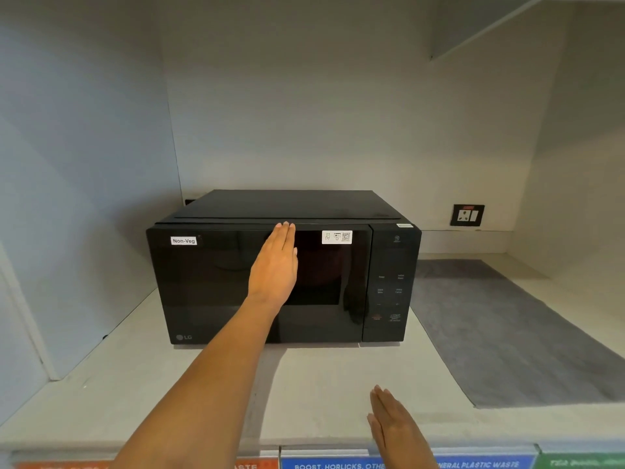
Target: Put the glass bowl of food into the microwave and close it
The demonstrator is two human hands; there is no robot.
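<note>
A black microwave (216, 286) stands on a pale counter, its door flush with the front and shut. A "Non-Veg" label sits at the door's upper left. My left hand (275, 265) lies flat against the middle of the door, fingers straight and together, holding nothing. My right hand (394, 426) hovers flat over the counter's front edge, empty, fingers extended. The glass bowl is not visible; the dark door glass hides the inside.
The control panel (389, 289) fills the microwave's right side. A grey mat (500, 333) lies on the counter (135, 384) to the right. A wall socket (467, 215) sits behind it. Coloured waste labels (338, 463) run along the front edge. Walls enclose the alcove.
</note>
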